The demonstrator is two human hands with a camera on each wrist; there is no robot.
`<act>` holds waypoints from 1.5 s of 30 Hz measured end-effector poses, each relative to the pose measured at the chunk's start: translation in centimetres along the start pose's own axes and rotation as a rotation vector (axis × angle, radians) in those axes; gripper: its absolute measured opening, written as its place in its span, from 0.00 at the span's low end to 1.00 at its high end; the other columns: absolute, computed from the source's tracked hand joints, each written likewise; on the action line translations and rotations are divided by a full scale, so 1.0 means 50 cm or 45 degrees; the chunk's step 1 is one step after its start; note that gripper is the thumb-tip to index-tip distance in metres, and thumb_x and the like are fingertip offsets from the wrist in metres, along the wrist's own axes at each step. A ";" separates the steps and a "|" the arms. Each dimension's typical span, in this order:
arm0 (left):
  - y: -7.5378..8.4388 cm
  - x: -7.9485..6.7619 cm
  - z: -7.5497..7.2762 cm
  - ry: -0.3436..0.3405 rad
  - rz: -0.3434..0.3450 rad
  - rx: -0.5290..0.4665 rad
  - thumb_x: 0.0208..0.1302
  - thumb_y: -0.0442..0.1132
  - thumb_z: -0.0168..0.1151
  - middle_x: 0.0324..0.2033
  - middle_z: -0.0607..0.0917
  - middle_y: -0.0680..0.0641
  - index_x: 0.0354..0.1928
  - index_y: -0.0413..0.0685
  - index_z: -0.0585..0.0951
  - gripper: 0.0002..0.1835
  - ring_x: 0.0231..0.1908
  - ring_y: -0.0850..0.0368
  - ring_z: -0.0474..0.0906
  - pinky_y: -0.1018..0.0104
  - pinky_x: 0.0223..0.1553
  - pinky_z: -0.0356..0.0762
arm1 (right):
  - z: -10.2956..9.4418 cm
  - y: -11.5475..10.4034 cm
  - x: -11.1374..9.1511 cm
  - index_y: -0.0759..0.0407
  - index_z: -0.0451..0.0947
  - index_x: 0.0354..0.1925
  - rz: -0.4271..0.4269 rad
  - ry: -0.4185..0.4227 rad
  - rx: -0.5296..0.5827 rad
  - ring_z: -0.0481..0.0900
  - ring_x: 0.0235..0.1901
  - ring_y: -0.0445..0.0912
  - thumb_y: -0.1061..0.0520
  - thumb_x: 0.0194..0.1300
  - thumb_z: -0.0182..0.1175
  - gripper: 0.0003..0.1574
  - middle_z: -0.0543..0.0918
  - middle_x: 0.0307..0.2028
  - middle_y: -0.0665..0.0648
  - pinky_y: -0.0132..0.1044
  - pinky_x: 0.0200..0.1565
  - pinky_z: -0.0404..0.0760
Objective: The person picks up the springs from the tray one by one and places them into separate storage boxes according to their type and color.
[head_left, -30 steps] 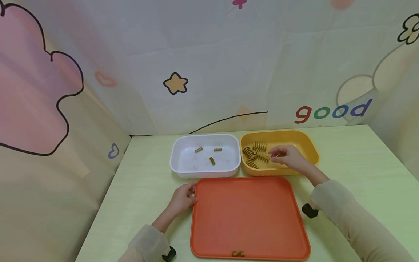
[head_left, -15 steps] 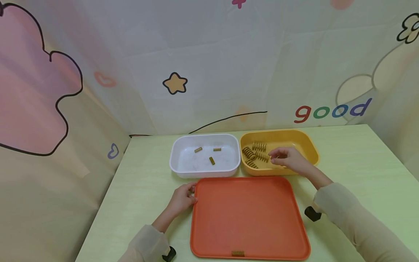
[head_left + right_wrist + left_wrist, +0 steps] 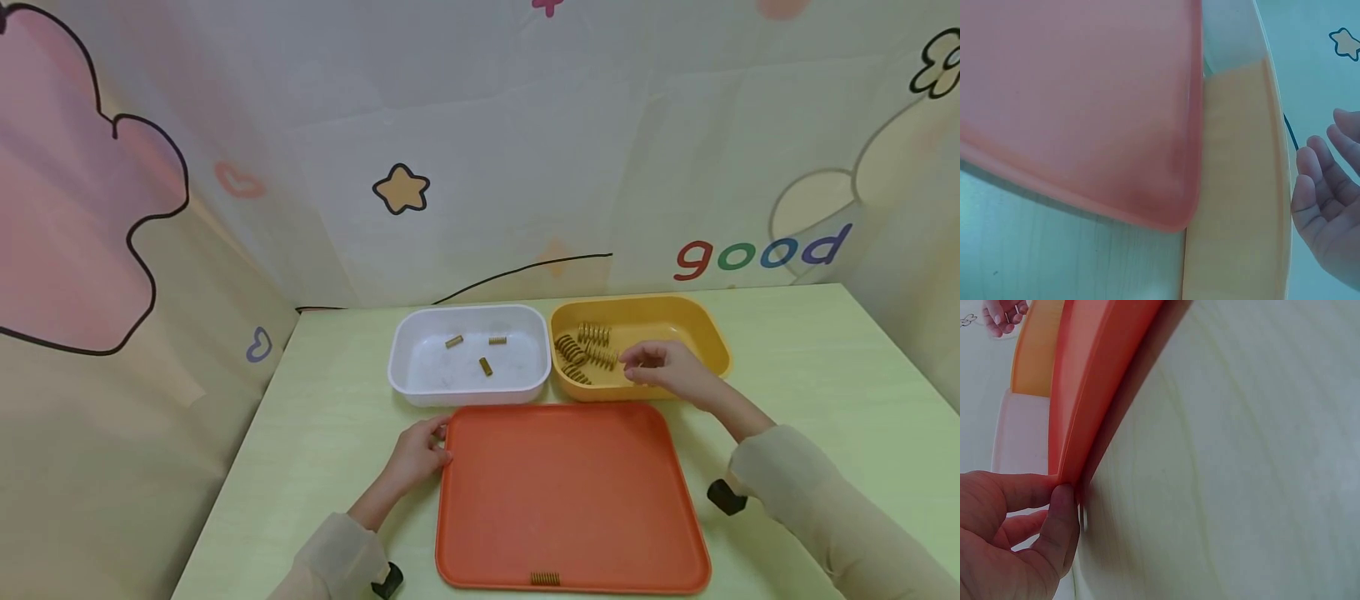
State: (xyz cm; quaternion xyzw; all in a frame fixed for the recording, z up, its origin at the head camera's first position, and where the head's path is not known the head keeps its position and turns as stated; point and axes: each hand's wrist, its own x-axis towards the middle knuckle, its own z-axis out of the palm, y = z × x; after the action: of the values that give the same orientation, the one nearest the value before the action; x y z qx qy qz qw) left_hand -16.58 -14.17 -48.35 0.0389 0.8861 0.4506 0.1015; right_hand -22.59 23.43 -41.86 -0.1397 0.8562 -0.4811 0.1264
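Note:
My left hand [image 3: 417, 455] pinches the left edge of an orange tray [image 3: 570, 492] between thumb and fingers. In the left wrist view the thumb and fingers [image 3: 1062, 503] meet at the tray's rim. Over the yellow bin [image 3: 693, 325] hovers my right hand [image 3: 667, 368], its fingers loosely bent. Nothing shows between those fingers [image 3: 1304, 195] in the right wrist view. Several large brass-coloured coil springs [image 3: 595, 335] lie at the bin's left end, just left of the right fingertips. One small coil spring [image 3: 545, 578] lies along the tray's near edge.
A white bin [image 3: 420, 387] stands left of the yellow one, with three small coil springs [image 3: 486, 367] spread on its floor. Both bins sit right behind the tray on a pale green table [image 3: 315, 400]. A printed cloth [image 3: 487, 167] hangs behind the table.
My right hand has drawn back slightly to the right and toward me, away from the large springs. The left hand keeps its place on the tray.

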 end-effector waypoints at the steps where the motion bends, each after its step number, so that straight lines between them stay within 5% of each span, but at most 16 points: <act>1: 0.000 0.000 0.000 0.001 0.002 -0.006 0.44 0.21 0.57 0.32 0.75 0.43 0.53 0.34 0.71 0.28 0.22 0.61 0.72 0.71 0.24 0.75 | 0.000 -0.001 -0.002 0.69 0.74 0.43 -0.008 -0.006 0.009 0.74 0.30 0.42 0.57 0.57 0.57 0.18 0.77 0.32 0.56 0.37 0.37 0.78; 21: 0.004 0.003 -0.001 -0.006 -0.023 0.007 0.45 0.21 0.57 0.33 0.75 0.43 0.54 0.35 0.71 0.28 0.22 0.60 0.72 0.70 0.24 0.75 | 0.006 -0.003 -0.038 0.72 0.73 0.43 -0.010 -0.094 0.046 0.73 0.26 0.43 0.59 0.57 0.57 0.19 0.76 0.33 0.62 0.35 0.28 0.76; 34: 0.002 0.002 0.000 0.002 -0.001 0.016 0.45 0.21 0.58 0.33 0.75 0.42 0.53 0.34 0.71 0.28 0.23 0.60 0.72 0.70 0.24 0.75 | 0.008 0.014 -0.058 0.72 0.71 0.45 0.027 -0.281 0.029 0.73 0.27 0.47 0.59 0.56 0.57 0.20 0.76 0.32 0.59 0.35 0.26 0.76; 45: 0.005 0.000 -0.001 0.003 -0.014 0.031 0.45 0.22 0.58 0.33 0.75 0.43 0.53 0.35 0.71 0.27 0.23 0.60 0.72 0.71 0.24 0.74 | 0.010 0.028 -0.077 0.72 0.70 0.47 0.069 -0.282 0.018 0.73 0.29 0.41 0.60 0.56 0.57 0.22 0.76 0.35 0.62 0.35 0.29 0.76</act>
State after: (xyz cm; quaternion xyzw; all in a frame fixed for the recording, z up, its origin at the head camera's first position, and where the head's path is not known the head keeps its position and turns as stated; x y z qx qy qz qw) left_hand -16.60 -14.08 -48.13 0.0345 0.8918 0.4393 0.1025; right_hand -19.02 25.11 -43.01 -0.1679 0.8371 -0.4650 0.2342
